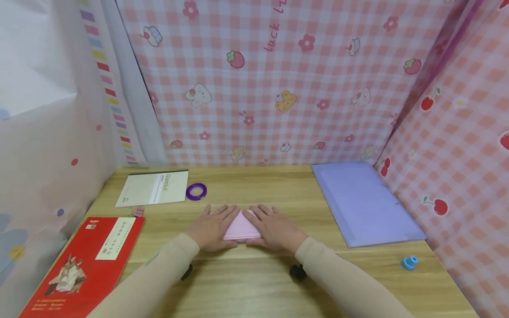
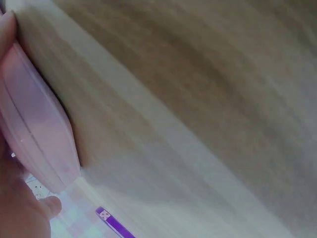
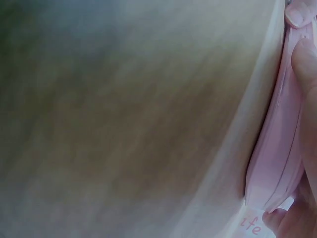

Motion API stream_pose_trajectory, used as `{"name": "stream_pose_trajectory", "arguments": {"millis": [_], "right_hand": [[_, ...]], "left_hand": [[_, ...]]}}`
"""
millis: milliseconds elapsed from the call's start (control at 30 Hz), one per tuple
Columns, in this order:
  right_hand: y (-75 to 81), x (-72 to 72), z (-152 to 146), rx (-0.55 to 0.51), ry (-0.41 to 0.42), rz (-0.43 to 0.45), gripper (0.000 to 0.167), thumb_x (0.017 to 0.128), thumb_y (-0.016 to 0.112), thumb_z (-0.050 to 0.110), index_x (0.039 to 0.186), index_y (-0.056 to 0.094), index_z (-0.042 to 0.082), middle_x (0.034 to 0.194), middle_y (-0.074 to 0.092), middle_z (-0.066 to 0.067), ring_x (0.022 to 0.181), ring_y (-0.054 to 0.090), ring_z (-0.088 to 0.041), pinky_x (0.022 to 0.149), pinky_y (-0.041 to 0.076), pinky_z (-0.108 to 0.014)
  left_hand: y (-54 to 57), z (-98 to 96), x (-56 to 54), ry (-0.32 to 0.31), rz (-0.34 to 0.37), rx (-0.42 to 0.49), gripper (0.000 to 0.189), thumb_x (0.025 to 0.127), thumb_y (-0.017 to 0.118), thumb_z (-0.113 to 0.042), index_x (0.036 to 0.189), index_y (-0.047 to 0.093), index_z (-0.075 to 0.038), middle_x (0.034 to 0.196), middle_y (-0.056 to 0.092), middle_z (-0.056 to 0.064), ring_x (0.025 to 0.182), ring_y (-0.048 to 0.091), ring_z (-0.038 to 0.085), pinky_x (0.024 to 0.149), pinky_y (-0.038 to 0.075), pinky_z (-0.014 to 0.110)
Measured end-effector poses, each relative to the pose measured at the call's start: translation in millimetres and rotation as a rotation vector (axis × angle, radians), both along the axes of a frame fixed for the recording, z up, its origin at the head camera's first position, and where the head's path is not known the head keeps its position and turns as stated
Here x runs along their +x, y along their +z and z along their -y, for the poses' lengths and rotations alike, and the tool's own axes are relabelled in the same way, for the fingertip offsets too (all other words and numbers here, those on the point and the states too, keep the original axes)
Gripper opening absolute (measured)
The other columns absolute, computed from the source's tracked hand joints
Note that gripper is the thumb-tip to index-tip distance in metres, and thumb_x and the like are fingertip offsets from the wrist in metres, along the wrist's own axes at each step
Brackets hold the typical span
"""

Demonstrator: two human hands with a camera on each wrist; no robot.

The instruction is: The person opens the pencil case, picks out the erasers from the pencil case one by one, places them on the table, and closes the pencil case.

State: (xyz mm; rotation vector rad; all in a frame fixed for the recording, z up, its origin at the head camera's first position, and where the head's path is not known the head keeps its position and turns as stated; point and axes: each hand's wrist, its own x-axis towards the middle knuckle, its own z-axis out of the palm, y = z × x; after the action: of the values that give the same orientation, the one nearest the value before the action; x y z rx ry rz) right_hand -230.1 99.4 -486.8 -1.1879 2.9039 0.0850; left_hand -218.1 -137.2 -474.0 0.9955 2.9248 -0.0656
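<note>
A flat pink thing [image 1: 241, 227] with layered edges lies on the table between both hands; it may be folded paper, but I cannot tell. My left hand [image 1: 212, 227] rests over its left side with fairly straight fingers, the thumb along the near edge. On the right side my right hand [image 1: 275, 227] lies the same way, its thumb close to the left one. In the left wrist view the pink thing [image 2: 42, 119] shows its near side and a seam-like line. Part of the right thumb [image 3: 306, 64] covers the pink thing [image 3: 277, 153] in the right wrist view.
A purple tape roll [image 1: 196, 191] and a notepad [image 1: 151, 189] lie at the back left, with a pink clip [image 1: 137, 212] near a red book [image 1: 85, 265]. On the right are a lilac folder [image 1: 366, 205] and a small blue piece [image 1: 409, 263]. Patterned cloth hangs behind.
</note>
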Motion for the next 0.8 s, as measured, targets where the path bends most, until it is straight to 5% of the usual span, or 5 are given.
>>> {"name": "stream_pose_trajectory", "arguments": {"millis": [500, 800], "right_hand": [[-0.5, -1.0, -1, 0.035, 0.045, -0.060, 0.084, 0.092, 0.026, 0.071, 0.155, 0.016, 0.017, 0.152, 0.032, -0.010, 0.136, 0.034, -0.030, 0.108, 0.034, -0.054], [8.7, -3.8, 3, 0.069, 0.045, 0.003, 0.079, 0.094, 0.024, 0.068, 0.156, 0.014, 0.020, 0.153, 0.032, -0.010, 0.137, 0.035, -0.030, 0.111, 0.032, -0.048]], "left_hand": [[-2.5, -1.8, -3.0, -0.020, -0.043, -0.013, 0.098, 0.083, 0.055, -0.068, 0.152, 0.023, -0.007, 0.153, 0.034, 0.009, 0.134, 0.039, 0.031, 0.108, 0.017, 0.068], [-6.5, 2.7, -5.0, -0.009, -0.040, 0.045, 0.100, 0.081, 0.058, -0.070, 0.153, 0.024, -0.009, 0.152, 0.035, 0.008, 0.135, 0.038, 0.031, 0.107, 0.018, 0.070]]}}
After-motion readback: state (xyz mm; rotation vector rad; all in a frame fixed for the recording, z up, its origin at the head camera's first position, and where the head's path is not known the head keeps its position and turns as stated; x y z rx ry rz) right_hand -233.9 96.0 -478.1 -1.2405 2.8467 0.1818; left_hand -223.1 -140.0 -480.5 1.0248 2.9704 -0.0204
